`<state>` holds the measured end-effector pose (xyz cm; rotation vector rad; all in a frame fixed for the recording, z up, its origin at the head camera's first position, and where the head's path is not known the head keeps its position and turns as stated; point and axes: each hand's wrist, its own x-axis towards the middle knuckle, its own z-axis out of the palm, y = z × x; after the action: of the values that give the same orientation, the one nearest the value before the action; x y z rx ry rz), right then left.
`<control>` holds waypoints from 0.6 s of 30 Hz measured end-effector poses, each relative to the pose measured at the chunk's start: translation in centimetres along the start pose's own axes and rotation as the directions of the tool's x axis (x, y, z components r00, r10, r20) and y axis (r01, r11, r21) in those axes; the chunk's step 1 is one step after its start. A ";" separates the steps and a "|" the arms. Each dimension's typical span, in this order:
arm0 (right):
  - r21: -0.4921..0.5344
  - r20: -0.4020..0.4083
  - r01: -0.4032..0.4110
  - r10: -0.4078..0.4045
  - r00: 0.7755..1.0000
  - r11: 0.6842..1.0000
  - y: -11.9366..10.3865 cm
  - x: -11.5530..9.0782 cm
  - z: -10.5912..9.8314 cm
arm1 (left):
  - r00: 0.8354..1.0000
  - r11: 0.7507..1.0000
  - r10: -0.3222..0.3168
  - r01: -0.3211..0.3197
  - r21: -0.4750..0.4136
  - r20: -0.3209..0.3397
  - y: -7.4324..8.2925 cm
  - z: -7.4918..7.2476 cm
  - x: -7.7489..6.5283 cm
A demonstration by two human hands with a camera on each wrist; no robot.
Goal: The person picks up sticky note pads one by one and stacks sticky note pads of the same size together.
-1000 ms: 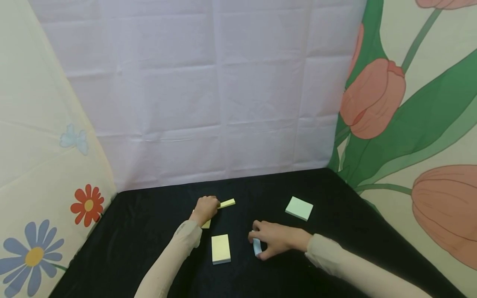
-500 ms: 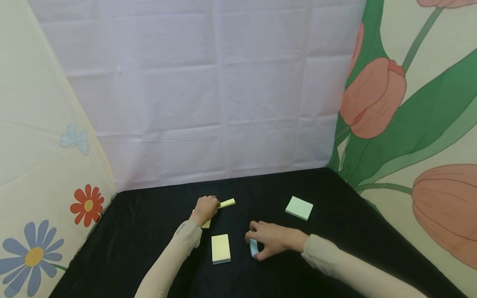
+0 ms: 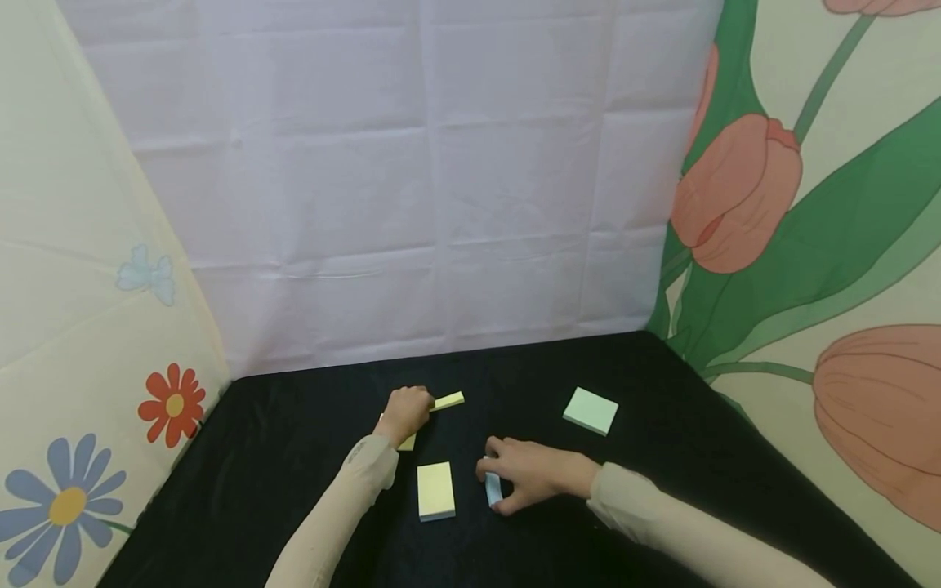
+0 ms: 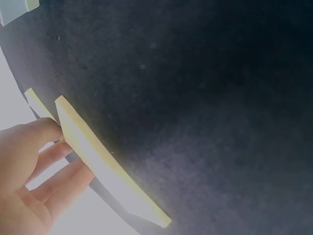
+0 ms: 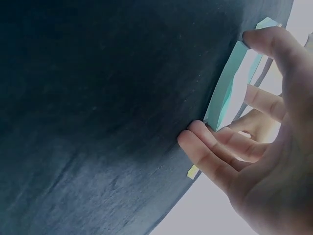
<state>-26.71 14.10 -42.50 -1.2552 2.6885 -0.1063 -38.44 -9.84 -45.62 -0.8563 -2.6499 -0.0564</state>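
Observation:
At the back of the black cloth, my left hand holds a yellow sticky note pad, thumb and fingers at its edge. The head view shows a corner of that pad below the wrist. Beyond the fingers runs a narrow yellow strip-like pad. My right hand grips a light blue sticky note pad by its ends, thumb at the near end and fingers at the far one. In the right wrist view the blue pad stands on its long edge, close over the cloth.
Between the arms lies a yellow pad with a blue layer under it. A pale green pad sits at the right, beyond the right hand. The black cloth meets a white sheet at its back edge.
My right hand has slid left with the blue pad, closer to the yellow-topped stack. The left hand and the other pads have stayed in place.

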 end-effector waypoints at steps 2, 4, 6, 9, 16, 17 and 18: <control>0.003 0.007 0.001 -0.001 1.000 1.000 0.0 0.2 0.0 | 1.000 1.000 0.001 -0.001 -0.003 -0.002 0.0 0.0 -0.1; 0.005 0.012 0.002 -0.002 1.000 1.000 -0.1 0.4 0.1 | 1.000 1.000 0.002 -0.002 -0.005 -0.004 0.0 0.0 -0.1; 0.002 0.011 0.006 -0.006 1.000 1.000 -0.1 0.5 0.1 | 1.000 1.000 0.001 -0.001 -0.004 -0.005 0.0 -0.1 -0.1; 0.002 0.006 0.014 -0.014 1.000 1.000 -0.1 0.7 0.2 | 1.000 1.000 0.003 -0.003 -0.001 -0.007 0.0 -0.1 -0.1; 0.005 0.011 0.024 -0.024 1.000 1.000 -0.4 0.9 0.1 | 1.000 1.000 0.014 -0.013 0.015 -0.017 -0.1 0.0 -0.1; 0.004 0.012 0.024 -0.024 1.000 1.000 -0.4 1.0 0.1 | 1.000 1.000 0.013 -0.013 0.013 -0.018 -0.1 0.0 -0.1; 0.004 0.014 0.023 -0.023 1.000 1.000 -0.5 1.0 0.1 | 1.000 1.000 0.013 -0.012 0.012 -0.019 -0.1 0.0 -0.1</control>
<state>-26.99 13.01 -42.70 -1.2814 2.6605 -0.1054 -38.47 -9.96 -45.66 -0.8643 -2.6241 -0.0462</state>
